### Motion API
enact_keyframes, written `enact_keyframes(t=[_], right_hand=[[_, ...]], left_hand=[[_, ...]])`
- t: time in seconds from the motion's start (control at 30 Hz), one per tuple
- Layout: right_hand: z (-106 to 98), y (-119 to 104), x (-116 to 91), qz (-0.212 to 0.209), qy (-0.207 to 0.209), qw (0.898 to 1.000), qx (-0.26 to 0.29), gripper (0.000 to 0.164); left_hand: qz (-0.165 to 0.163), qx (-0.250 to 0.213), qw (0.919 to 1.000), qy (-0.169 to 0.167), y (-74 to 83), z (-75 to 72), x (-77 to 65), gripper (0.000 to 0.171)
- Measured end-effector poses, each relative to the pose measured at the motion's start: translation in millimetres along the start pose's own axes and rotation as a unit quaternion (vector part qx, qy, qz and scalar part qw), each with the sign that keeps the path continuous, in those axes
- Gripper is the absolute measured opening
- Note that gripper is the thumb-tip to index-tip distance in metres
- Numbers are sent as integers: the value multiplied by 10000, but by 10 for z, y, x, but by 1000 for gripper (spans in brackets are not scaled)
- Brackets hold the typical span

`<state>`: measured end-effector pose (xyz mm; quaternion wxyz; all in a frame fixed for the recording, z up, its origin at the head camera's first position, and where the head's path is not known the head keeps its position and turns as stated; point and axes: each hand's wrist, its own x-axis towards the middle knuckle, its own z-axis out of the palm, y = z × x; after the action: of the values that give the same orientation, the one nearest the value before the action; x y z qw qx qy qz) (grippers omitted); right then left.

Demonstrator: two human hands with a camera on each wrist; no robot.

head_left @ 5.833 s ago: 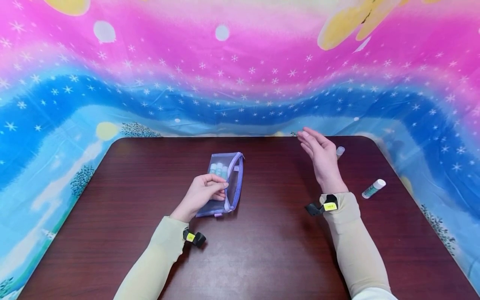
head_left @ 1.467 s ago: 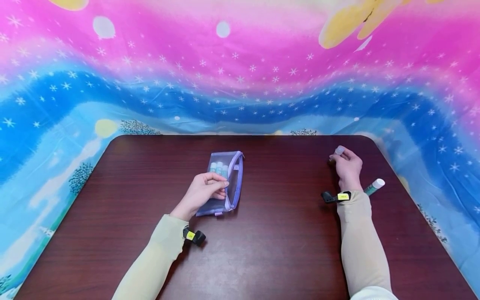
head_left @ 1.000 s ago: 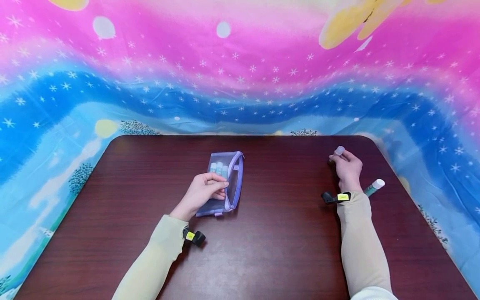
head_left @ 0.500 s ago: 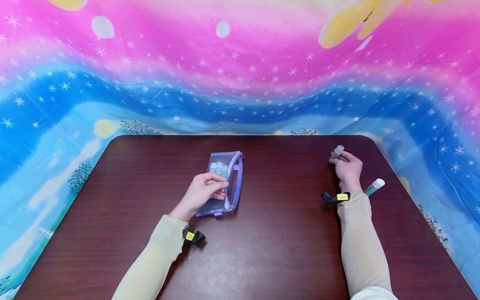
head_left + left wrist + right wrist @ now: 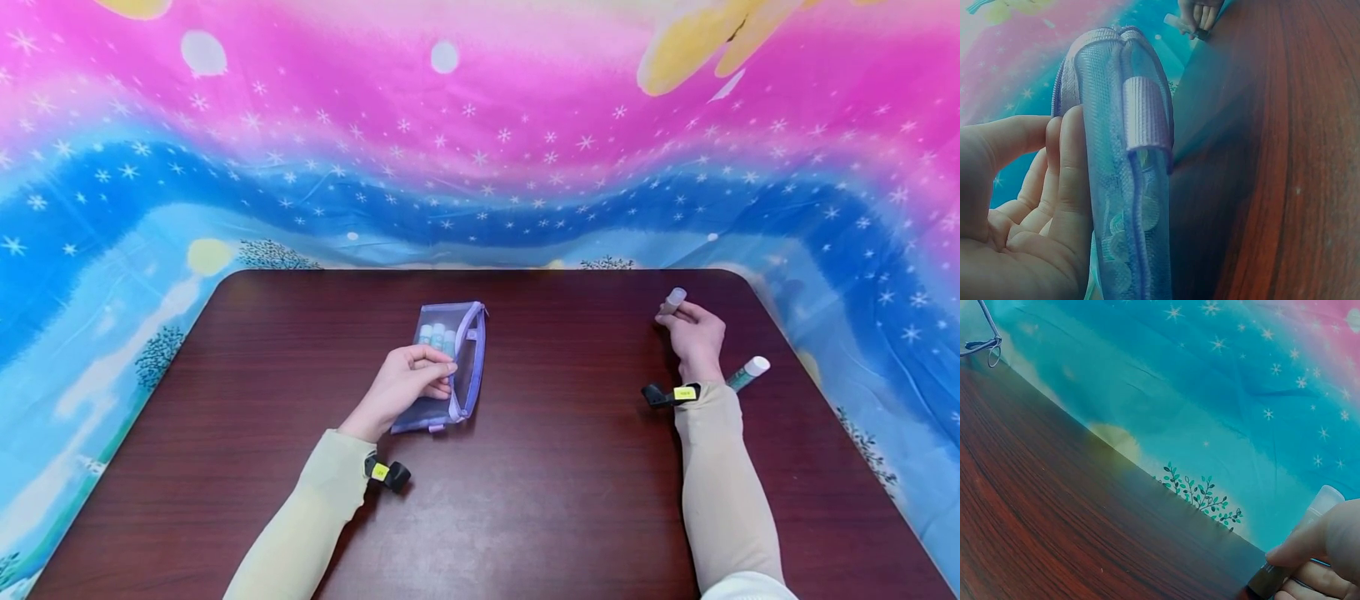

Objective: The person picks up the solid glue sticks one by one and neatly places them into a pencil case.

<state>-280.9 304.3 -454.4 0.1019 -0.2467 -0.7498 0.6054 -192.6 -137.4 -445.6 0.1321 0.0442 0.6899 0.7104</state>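
A purple mesh zip pouch (image 5: 471, 375) lies left of the table's middle with its zipped mouth parted to the right. Several white-capped glue sticks (image 5: 438, 335) show through its mesh. My left hand (image 5: 408, 379) pinches the edge of that mouth between thumb and fingers; the left wrist view shows the pouch (image 5: 1125, 187) side-on. At the far right, my right hand (image 5: 697, 337) grips a small stick-shaped tube (image 5: 673, 302) with a frosted cap. In the right wrist view this tube (image 5: 1324, 501) has a dark lower body, partly covered by my fingers.
Beside my right wrist lies another white-capped glue stick (image 5: 750, 373), partly hidden by the sleeve. The dark wooden table (image 5: 525, 500) ends at a patterned cloth backdrop (image 5: 480, 167) behind and at both sides.
Earlier my right hand hovered with fingers extended left of the frosted-cap tube; it then took hold of it. Most recently the tube has risen and tilted slightly. My left hand stays on the pouch.
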Motion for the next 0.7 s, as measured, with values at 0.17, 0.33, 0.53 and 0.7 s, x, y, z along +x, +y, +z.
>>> enact_keyframes(t=[0.17,0.33,0.53,0.7], right_hand=[[14,-19,-13,-149,5,9999,-36,45],[20,-71,-54,-164,-73,9998,27,46],[26,-134,-93,-308,-188,9993,18,45],[36,-210,-150,-394,-226,9990,-18,46]], left_hand=[[18,-21,10000,-22,3,5,1,22],[39,-6,10000,-30,-10,-2,3,22],[10,-6,10000,4,-16,-7,10,19],[-3,4,10000,3,-17,-1,10,18]])
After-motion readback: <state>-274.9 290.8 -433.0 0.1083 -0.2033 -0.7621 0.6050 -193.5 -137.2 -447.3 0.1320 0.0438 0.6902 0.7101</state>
